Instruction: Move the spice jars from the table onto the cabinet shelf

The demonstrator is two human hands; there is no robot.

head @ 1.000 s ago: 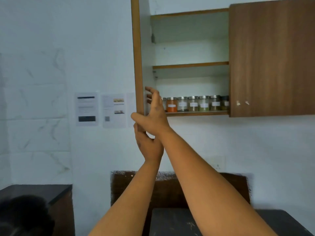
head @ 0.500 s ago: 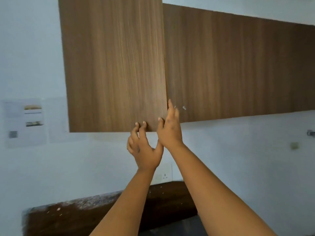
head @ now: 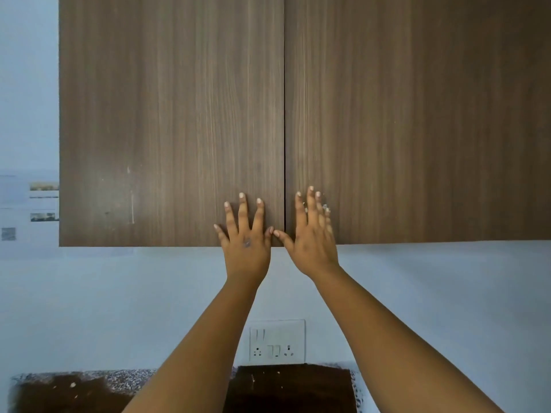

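The wall cabinet is closed, its two brown wood-grain doors meeting at a thin vertical seam. My left hand [head: 245, 236] presses flat with spread, straight fingers on the lower right corner of the left door [head: 170, 120]. My right hand [head: 311, 234] lies flat with straight fingers on the lower left corner of the right door [head: 417, 120]. The thumbs nearly meet at the seam. The shelf and the spice jars are hidden behind the doors.
A white switch and socket plate [head: 277, 341] sits on the pale wall below the cabinet. Printed papers [head: 28, 210] hang on the wall at the left. A dark, speckled backsplash edge [head: 289, 383] runs along the bottom.
The left door, wide open a second ago with the jars showing on the bottom shelf, has swung fully closed. Both hands have gone from its edge to lying flat on the door fronts.
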